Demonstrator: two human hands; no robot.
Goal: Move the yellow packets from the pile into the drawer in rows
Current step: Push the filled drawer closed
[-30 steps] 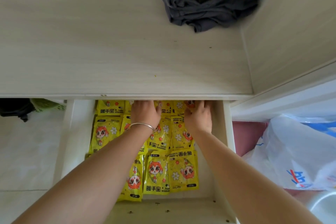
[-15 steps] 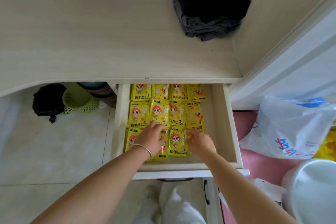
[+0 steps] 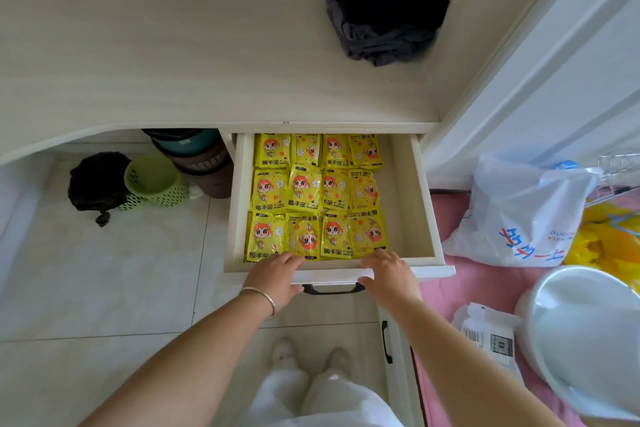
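While the drawer (image 3: 408,204) stands pulled out from under the pale wooden surface (image 3: 173,55), the yellow packets (image 3: 317,198) lie inside it in three rows of four, filling its 9 o'clock side and leaving a bare strip of drawer floor along the 3 o'clock wall. Each packet shows a cartoon figure with orange hair; some are turned upside down relative to their neighbours.

Both hands rest on the drawer's front edge at 6 o'clock. The left hand (image 3: 275,279), with a thin bracelet (image 3: 261,298) on its wrist, lies with its fingers stretched over the lip, the fingertips touching the nearest row of packets and the thumb against the drawer front; it grips nothing. The right hand (image 3: 389,274) sits the same way, fingers extended over the rim just beside the last packet of the near row, thumb pointing toward the dark handle (image 3: 332,289) that shows between the two hands.

At 12 o'clock on the surface sits a heap of dark folded clothing (image 3: 384,7). At 9 o'clock, on the tiled floor, a green basket (image 3: 154,180) leans beside a black bag (image 3: 97,184) and stacked dark tubs (image 3: 197,156). At 3 o'clock a white plastic bag (image 3: 526,215) rests on a pink mat (image 3: 485,284), with a white basin (image 3: 588,340) toward 4 o'clock.
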